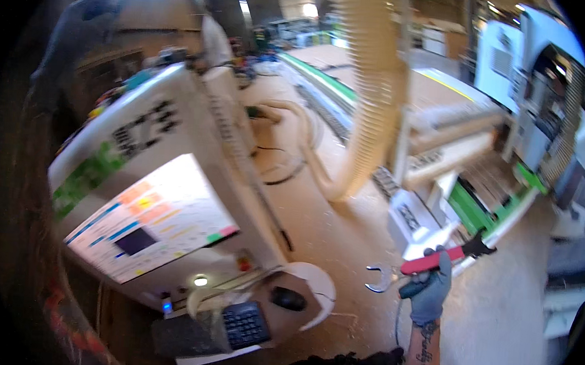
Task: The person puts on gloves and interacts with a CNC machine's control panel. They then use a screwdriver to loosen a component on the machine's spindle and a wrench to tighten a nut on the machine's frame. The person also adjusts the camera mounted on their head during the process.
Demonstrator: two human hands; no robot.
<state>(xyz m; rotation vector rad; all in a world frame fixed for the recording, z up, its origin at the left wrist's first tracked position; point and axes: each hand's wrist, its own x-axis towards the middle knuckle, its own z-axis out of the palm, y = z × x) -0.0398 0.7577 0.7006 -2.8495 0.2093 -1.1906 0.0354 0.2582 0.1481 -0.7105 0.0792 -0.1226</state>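
My right hand point(432, 294), in a grey work glove, is closed around a red-handled wrench point(429, 261) with a black forked head. The wrench slants up to the right, in front of a green and white machine edge. Beside the same hand, on its left, is the silver C-shaped jaw of an open-ended wrench point(382, 281); its handle runs toward the gloved fingers, which hide how it is held. At the far left my left arm reaches up, and the gloved left hand point(83, 25) is raised near the top rim. Shadow and blur obscure its fingers.
A tilted control cabinet with a lit screen point(154, 224) stands left, above a keyboard point(245, 324) and black mouse point(288, 298). A ribbed extraction hose point(366, 93) hangs mid-view. The large machine bed point(441, 91) and blue-white machine head point(511, 62) are at right. Dust covers the floor point(290, 213).
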